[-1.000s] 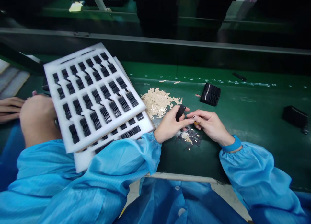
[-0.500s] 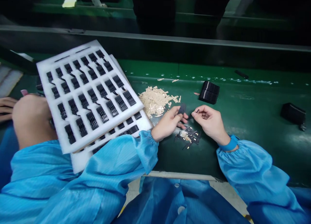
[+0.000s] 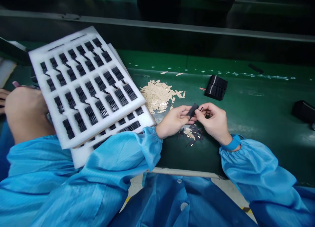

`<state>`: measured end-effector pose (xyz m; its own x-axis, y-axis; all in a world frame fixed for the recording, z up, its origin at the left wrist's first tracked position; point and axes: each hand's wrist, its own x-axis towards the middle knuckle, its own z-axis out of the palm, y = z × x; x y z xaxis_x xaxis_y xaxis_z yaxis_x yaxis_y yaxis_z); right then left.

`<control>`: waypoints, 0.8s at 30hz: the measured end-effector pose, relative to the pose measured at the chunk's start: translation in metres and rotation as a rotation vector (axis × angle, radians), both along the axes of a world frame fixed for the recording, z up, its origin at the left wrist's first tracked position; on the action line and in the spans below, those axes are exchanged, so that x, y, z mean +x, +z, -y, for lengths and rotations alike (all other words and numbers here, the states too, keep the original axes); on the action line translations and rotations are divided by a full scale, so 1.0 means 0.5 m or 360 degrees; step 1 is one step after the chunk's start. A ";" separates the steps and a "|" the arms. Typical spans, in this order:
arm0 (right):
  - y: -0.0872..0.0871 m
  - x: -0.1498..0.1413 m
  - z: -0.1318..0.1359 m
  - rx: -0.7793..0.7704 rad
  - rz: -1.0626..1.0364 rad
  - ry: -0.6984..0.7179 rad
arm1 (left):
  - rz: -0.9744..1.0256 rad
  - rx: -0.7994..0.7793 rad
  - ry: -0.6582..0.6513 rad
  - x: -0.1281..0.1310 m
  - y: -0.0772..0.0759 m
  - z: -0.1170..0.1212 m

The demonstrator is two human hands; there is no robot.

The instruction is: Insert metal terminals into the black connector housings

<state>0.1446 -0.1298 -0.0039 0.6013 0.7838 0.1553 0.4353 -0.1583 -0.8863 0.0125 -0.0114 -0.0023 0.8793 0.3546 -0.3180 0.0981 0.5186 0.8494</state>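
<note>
My left hand [image 3: 173, 120] grips a flat black rectangular piece [image 3: 192, 111] between thumb and fingers, tilted up above the bench. Close on its right, my right hand [image 3: 213, 118] pinches a small dark strip [image 3: 201, 109] against or right beside that piece; whether the two touch I cannot tell. Below both hands lies a little heap of black and gold strips [image 3: 193, 135]. A larger pile of pale beige strips [image 3: 158, 95] spreads just beyond my left hand. Behind my right hand a ribbed black block [image 3: 216, 87] rests on the bench.
Stacked white foam trays [image 3: 108, 112] with black parts in their slots stand at my left, under my left forearm's edge. Another person's bare arm [image 3: 27, 112] is beyond them. A black block [image 3: 304, 112] sits far right on the green bench [image 3: 258, 128]; a dark strip [image 3: 255, 68] lies at the back.
My hands have come together, the right bringing its small strip to the black piece. That piece has turned in my left fingers. The whole view has shifted slightly.
</note>
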 end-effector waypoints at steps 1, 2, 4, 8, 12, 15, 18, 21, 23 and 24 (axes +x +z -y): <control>0.000 -0.001 0.000 0.0007 0.0016 -0.0023 | 0.0004 -0.0011 0.0004 0.000 0.001 0.001; 0.000 -0.003 0.000 0.0015 0.0037 -0.0052 | 0.0008 -0.0018 0.0013 0.000 0.001 0.002; 0.000 -0.008 0.001 0.0033 0.0089 -0.0109 | 0.0010 -0.0014 0.0045 0.000 0.002 0.004; 0.004 -0.019 0.001 0.0062 0.0263 -0.0193 | 0.0020 0.0009 0.0085 0.000 0.002 0.009; 0.010 -0.025 0.002 0.0075 0.0462 -0.0192 | 0.0035 -0.0004 0.0105 0.001 0.003 0.013; 0.011 -0.024 0.003 0.0113 0.0549 -0.0153 | 0.0025 -0.0021 0.0110 0.002 0.003 0.014; 0.008 -0.021 0.005 0.0101 0.0589 -0.0137 | 0.0014 -0.0028 0.0112 0.002 0.003 0.013; 0.006 -0.020 0.006 0.0070 0.0612 -0.0138 | 0.0000 -0.0020 0.0099 0.002 0.003 0.012; 0.007 -0.020 0.006 0.0082 0.0630 -0.0127 | -0.0002 -0.0016 0.0088 0.001 0.003 0.011; 0.008 -0.020 0.006 0.0090 0.0635 -0.0124 | -0.0002 -0.0015 0.0088 0.001 0.003 0.012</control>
<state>0.1347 -0.1328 -0.0001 0.5421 0.7219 0.4302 0.7355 -0.1600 -0.6584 0.0130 -0.0171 -0.0010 0.8581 0.3996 -0.3225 0.0701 0.5311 0.8444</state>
